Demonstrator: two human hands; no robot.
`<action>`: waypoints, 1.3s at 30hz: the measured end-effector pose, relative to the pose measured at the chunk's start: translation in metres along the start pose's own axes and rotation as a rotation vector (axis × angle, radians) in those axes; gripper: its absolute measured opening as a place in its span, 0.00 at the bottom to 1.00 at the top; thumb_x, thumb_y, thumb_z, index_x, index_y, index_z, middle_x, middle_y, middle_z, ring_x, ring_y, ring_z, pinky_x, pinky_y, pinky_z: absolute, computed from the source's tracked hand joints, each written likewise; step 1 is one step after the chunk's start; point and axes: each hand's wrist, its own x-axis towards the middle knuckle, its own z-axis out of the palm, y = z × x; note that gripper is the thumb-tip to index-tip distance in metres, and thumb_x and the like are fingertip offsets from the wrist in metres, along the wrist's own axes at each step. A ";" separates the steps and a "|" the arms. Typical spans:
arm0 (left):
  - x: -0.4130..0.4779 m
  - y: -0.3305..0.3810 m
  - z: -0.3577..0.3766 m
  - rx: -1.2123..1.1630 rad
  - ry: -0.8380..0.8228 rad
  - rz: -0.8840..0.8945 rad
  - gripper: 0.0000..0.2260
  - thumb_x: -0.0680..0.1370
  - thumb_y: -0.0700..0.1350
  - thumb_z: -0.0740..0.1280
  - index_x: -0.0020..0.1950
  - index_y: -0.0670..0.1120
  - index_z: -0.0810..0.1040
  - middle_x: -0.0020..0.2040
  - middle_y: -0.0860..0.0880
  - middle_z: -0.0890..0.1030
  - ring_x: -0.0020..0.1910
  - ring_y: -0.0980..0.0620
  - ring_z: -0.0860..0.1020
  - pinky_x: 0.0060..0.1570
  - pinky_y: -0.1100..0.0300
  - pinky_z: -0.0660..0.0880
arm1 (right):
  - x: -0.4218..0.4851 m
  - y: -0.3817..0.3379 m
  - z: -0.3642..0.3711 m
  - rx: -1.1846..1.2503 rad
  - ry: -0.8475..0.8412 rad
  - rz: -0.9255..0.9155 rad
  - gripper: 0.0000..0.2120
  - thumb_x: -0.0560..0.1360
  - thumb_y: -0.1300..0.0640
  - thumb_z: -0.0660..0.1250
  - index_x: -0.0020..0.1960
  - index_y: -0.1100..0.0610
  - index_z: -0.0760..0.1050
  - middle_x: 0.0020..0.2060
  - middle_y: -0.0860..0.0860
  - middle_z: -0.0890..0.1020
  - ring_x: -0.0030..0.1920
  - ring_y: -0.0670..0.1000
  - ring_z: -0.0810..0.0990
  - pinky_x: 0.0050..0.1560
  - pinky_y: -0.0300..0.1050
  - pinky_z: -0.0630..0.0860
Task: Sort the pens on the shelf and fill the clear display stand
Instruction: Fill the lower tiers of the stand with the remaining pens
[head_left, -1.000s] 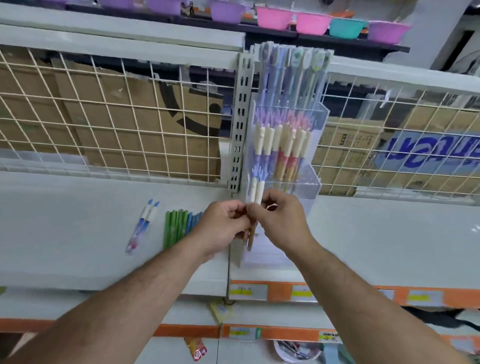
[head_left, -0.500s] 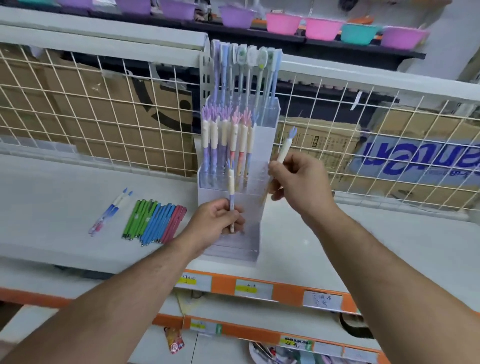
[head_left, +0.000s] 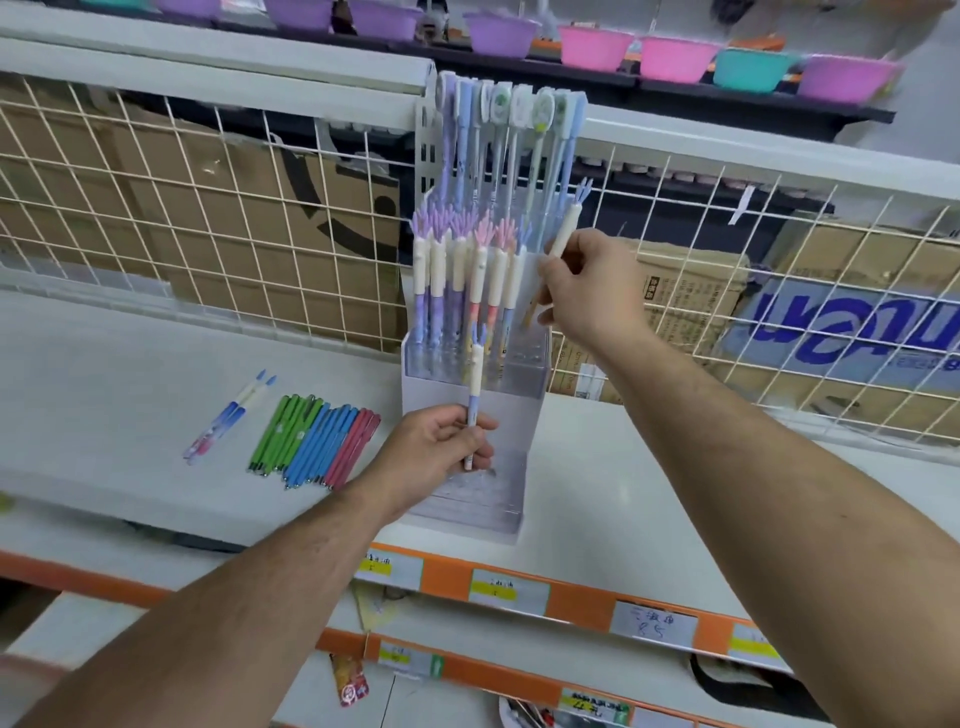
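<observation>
**Hands loading pens into a clear tiered stand**

Thumb and curled fingers of the left hand (head_left: 441, 457) pinch the first pen (head_left: 475, 379) upright, low in front of the stand. It is slim, with a cream cap, a blue forked topper and a lilac-blue barrel. At one o'clock from it, the right hand (head_left: 592, 286) pinches the second pen (head_left: 563, 234) at mid-barrel. This pen is of the same kind and tilted, with its topper up and its lower tip angled toward the stand's right edge.

The clear display stand (head_left: 524, 364) is glossy see-through plastic in stepped tiers and stands on the smooth white shelf (head_left: 104, 389). Its middle tier holds a row of cream-capped pens with purple and pink toppers. The back tier holds taller pastel pens with round tops.

At nine o'clock from the stand, a fanned bunch of green, blue and red pens (head_left: 317, 441) lies flat on the shelf. Two blue-and-white pens (head_left: 228, 415) lie side by side further left.

White wire mesh (head_left: 208, 208) backs the shelf, with brown cardboard boxes (head_left: 234, 249) behind it. At twelve o'clock, pastel plastic bowls (head_left: 597, 47) line a dark upper ledge. At six o'clock runs an orange price strip (head_left: 452, 577).

A second ago both hands met at the stand's front. Now they are apart, and the right hand is level with the middle tier.
</observation>
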 end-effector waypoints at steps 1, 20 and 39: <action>0.000 -0.001 0.000 0.006 -0.002 0.001 0.07 0.81 0.37 0.66 0.54 0.45 0.83 0.44 0.42 0.85 0.46 0.46 0.85 0.51 0.56 0.81 | 0.001 -0.001 0.000 -0.009 -0.001 -0.006 0.05 0.82 0.59 0.64 0.49 0.57 0.77 0.39 0.55 0.83 0.35 0.55 0.85 0.35 0.53 0.84; 0.002 -0.003 -0.002 0.009 -0.018 -0.010 0.10 0.79 0.34 0.67 0.55 0.45 0.84 0.45 0.43 0.86 0.48 0.46 0.85 0.56 0.53 0.80 | 0.009 0.020 0.010 -0.278 -0.128 -0.060 0.07 0.78 0.57 0.71 0.44 0.59 0.80 0.36 0.53 0.84 0.39 0.53 0.85 0.45 0.53 0.83; 0.006 -0.007 0.000 -0.063 -0.026 0.026 0.09 0.81 0.36 0.65 0.54 0.46 0.83 0.43 0.42 0.84 0.45 0.46 0.84 0.55 0.50 0.81 | -0.071 0.046 0.024 -0.101 -0.228 -0.029 0.04 0.73 0.57 0.72 0.40 0.53 0.81 0.33 0.46 0.83 0.33 0.43 0.78 0.38 0.39 0.75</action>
